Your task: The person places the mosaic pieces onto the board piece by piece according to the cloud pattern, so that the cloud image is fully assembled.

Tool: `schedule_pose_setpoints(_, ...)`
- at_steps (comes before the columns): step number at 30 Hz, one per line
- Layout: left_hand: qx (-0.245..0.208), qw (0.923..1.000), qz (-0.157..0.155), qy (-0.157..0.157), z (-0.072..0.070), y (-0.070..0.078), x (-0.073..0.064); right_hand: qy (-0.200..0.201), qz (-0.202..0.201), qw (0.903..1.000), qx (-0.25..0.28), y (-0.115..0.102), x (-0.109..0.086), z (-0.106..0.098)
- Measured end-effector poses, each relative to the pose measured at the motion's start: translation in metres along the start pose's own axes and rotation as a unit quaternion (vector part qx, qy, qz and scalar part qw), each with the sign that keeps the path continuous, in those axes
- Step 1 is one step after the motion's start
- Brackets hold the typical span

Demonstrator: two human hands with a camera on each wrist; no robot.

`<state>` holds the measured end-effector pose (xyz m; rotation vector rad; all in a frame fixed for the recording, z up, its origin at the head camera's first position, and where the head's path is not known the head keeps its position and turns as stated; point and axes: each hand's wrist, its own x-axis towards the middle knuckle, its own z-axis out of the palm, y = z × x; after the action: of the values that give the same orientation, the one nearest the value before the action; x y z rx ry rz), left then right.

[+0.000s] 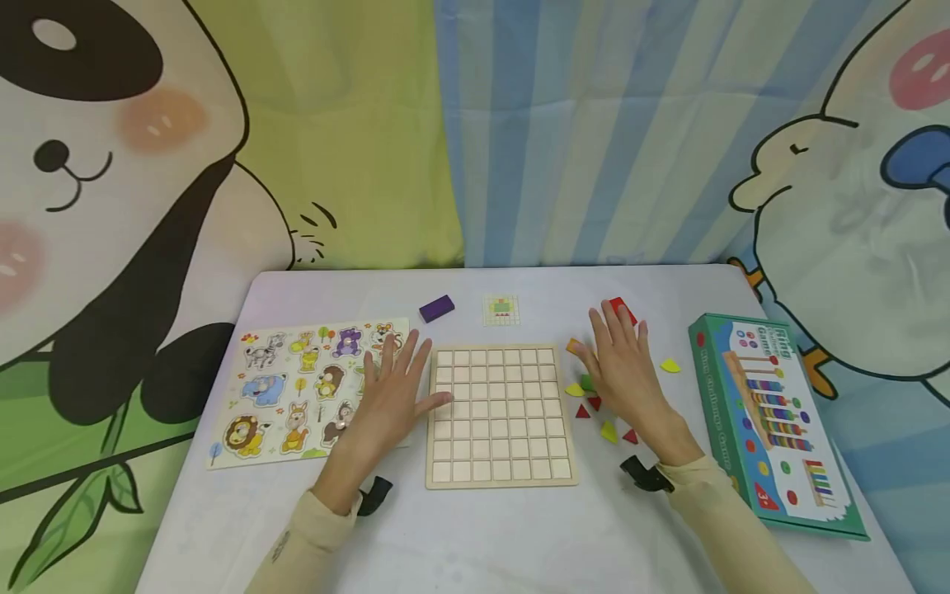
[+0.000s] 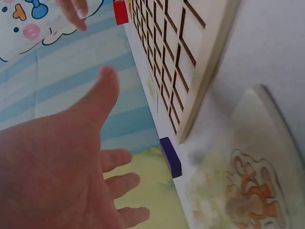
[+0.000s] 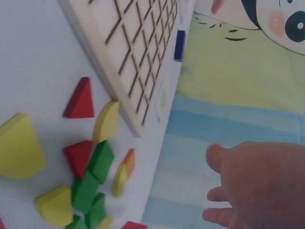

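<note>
My left hand (image 1: 391, 403) is held with fingers spread over the right side of the animal puzzle board (image 1: 278, 394), beside the left edge of the wooden grid board (image 1: 501, 417). The left wrist view shows its palm bare, with nothing held. My right hand (image 1: 627, 375), also with extended fingers, is above the loose coloured blocks to the right of the grid. Red triangles (image 3: 81, 100), green blocks (image 3: 101, 161) and yellow rounded pieces (image 3: 55, 206) lie near it in the right wrist view. A red block (image 1: 622, 309) shows partly behind its fingertips.
A purple block (image 1: 436, 308) and a small pattern card (image 1: 501, 310) lie behind the grid board. At the right stands a green-edged toy box (image 1: 779, 421). One yellow piece (image 1: 670, 365) sits apart, between the right hand and the box. Printed curtains hang behind the table.
</note>
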<state>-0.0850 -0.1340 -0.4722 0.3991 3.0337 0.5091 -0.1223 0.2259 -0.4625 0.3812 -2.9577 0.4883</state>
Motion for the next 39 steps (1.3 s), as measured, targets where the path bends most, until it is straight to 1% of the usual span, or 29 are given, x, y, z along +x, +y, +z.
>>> schedule_pose_setpoints(2, 0.001, 0.9998, 0.0, -0.018, 0.002, -0.003, -0.003, -0.007, 0.007, 0.9999, -0.003, 0.004, 0.0, 0.004)
schedule_pose_setpoints(5, -0.01, 0.9989, -0.002, -0.045, 0.004, -0.006, -0.007, -0.016, 0.013, 0.9997, -0.012, 0.011, 0.0, 0.009)
schedule_pose_setpoints(8, -0.027, 0.9978, 0.004, -0.061, 0.004, -0.009, -0.011, -0.016, 0.013, 0.9996, -0.018, 0.017, 0.002, 0.014)
schedule_pose_setpoints(13, -0.038, 0.9951, 0.015, -0.09, 0.002, -0.014, -0.018, -0.014, 0.01, 0.9998, -0.012, 0.025, 0.006, 0.023)
schedule_pose_setpoints(16, -0.041, 0.993, 0.018, -0.109, 0.001, -0.017, -0.019, -0.01, 0.008, 0.9999, -0.009, 0.028, 0.01, 0.028)
schedule_pose_setpoints(21, -0.045, 0.9891, 0.018, -0.139, 0.0, -0.017, -0.019, -0.006, 0.004, 1.0, 0.006, 0.032, 0.013, 0.034)
schedule_pose_setpoints(25, -0.041, 0.9881, 0.015, -0.148, 0.003, -0.015, -0.019, -0.01, 0.003, 0.9997, 0.022, 0.034, 0.015, 0.038)
schedule_pose_setpoints(29, -0.042, 0.9885, 0.011, -0.145, 0.007, -0.015, -0.02, -0.008, -0.006, 0.9994, 0.033, 0.036, 0.017, 0.041)
schedule_pose_setpoints(32, -0.05, 0.9884, 0.011, -0.143, 0.008, -0.014, -0.02, -0.002, -0.015, 0.9991, 0.04, 0.037, 0.019, 0.042)
schedule_pose_setpoints(39, -0.048, 0.9888, 0.011, -0.141, 0.01, -0.013, -0.021, 0.012, -0.03, 0.9981, 0.052, 0.037, 0.022, 0.044)
